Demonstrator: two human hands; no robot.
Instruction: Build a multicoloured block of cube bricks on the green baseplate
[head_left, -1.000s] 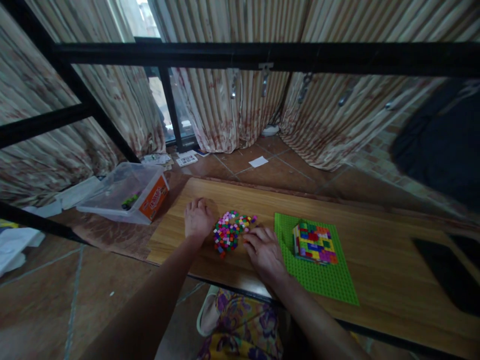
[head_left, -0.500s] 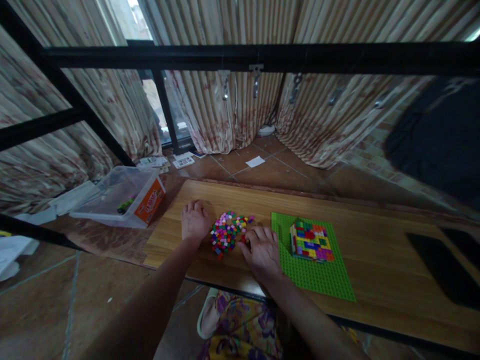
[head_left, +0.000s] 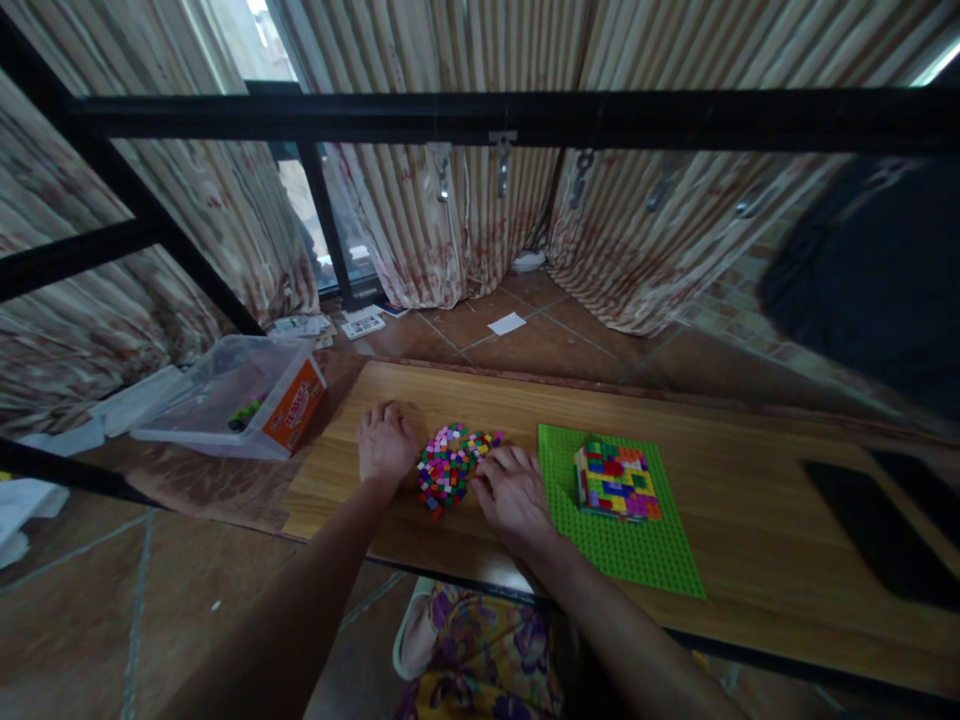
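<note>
A loose pile of small toy bricks in many colours lies on the wooden table. My left hand rests on the tabletop just left of the pile, fingers stretched forward and slightly bent, holding nothing that shows. At the pile's right edge is my right hand, its fingers bent down and the thumb drawn in by the bricks. What sits between those fingertips is hidden. Right of that hand, a green baseplate carries a block-shaped build of multicoloured bricks.
The long wooden table has two dark flat panels at its right end. A clear plastic bin with an orange label stands on the floor at left. A black metal bar crosses in front of striped curtains.
My right hand's thumb and fingers have drawn closer together at the pile's edge. My left hand stays in place. The whole view has shifted slightly.
</note>
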